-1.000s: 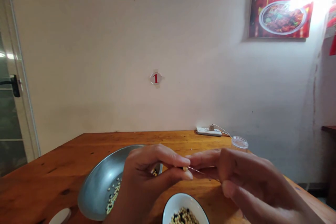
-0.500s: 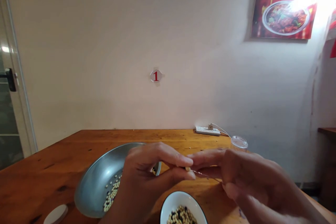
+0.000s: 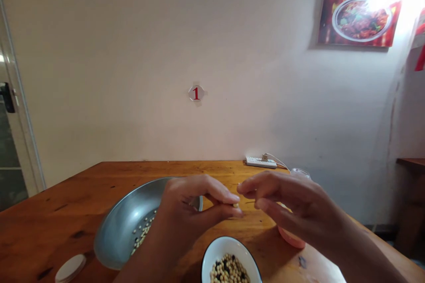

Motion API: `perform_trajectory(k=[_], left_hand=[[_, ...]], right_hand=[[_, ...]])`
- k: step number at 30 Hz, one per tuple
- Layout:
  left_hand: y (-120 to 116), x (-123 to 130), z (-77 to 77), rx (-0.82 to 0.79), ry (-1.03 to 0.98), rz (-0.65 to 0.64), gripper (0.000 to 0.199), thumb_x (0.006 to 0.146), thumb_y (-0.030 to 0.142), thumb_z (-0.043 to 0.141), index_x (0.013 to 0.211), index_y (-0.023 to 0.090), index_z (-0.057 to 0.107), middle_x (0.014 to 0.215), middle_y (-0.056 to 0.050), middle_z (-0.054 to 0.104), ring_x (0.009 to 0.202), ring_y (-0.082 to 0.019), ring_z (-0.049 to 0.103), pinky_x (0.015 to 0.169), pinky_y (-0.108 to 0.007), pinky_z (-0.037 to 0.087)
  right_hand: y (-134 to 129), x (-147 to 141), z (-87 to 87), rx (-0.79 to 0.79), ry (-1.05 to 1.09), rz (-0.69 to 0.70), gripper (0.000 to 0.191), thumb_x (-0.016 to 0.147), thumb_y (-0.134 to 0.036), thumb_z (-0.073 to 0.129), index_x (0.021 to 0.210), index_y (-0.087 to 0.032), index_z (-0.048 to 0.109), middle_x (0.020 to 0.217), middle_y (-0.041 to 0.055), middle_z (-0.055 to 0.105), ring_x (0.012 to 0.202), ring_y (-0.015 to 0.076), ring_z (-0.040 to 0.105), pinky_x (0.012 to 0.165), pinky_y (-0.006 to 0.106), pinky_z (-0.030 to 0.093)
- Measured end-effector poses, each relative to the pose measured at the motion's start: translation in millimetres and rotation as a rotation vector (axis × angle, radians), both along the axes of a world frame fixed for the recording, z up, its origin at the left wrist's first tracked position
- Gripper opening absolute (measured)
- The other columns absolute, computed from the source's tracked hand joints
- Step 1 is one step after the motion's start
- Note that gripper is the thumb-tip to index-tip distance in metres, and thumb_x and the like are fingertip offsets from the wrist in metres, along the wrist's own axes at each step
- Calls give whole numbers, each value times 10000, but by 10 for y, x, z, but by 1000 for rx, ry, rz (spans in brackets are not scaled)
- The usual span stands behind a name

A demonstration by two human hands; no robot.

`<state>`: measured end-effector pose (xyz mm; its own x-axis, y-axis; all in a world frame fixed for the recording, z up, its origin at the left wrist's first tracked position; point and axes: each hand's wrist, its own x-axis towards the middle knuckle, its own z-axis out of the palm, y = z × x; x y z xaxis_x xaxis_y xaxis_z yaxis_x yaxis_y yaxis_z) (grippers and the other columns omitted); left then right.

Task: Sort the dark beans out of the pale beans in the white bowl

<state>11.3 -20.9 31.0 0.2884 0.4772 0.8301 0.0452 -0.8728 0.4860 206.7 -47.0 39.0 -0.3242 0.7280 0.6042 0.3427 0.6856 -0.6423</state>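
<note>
Right hand [image 3: 295, 196] has just backed off, can't tell its grip, so left hand [image 3: 191, 194] alone pinches the pale bean [image 3: 236, 205].

Worn on the head, looking forward and down across table [image 3: 49, 225] at wall [image 3: 133, 75], faced almost squarely. Takes in a wide span, from door [image 3: 13, 159] at the left edge to poster [image 3: 361, 17] at upper right, both cropped. Sits close behind left hand [image 3: 202, 199] and right hand [image 3: 288, 199]; looks down into bowl [image 3: 232, 246], cut by the bottom edge.
</note>
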Motion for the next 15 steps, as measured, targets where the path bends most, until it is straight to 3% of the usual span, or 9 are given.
perform_trajectory(k=[8,12,15], left_hand=[[-27,42,-6,301,94,198,116,706,103,715,686,193,645,681,27,706,605,-87,661,566,-142,527],[-56,-6,-67,492,249,362,117,795,95,615,821,204,649,772,2,696,674,-99,651,591,-172,510],[-57,-35,-100,573,328,414,162,813,82,581,903,201,644,827,-18,695,729,-116,650,619,-197,511]], right_hand=[[106,-89,-27,73,-8,-43,115,790,-295,641,783,-201,708,709,17,662,680,115,618,621,215,516],[172,-111,-77,-33,103,16,182,754,-362,679,729,-182,697,688,16,648,662,106,614,625,213,529],[212,-108,-107,-144,178,74,202,714,-378,717,735,-178,698,704,16,655,680,106,622,645,214,534]])
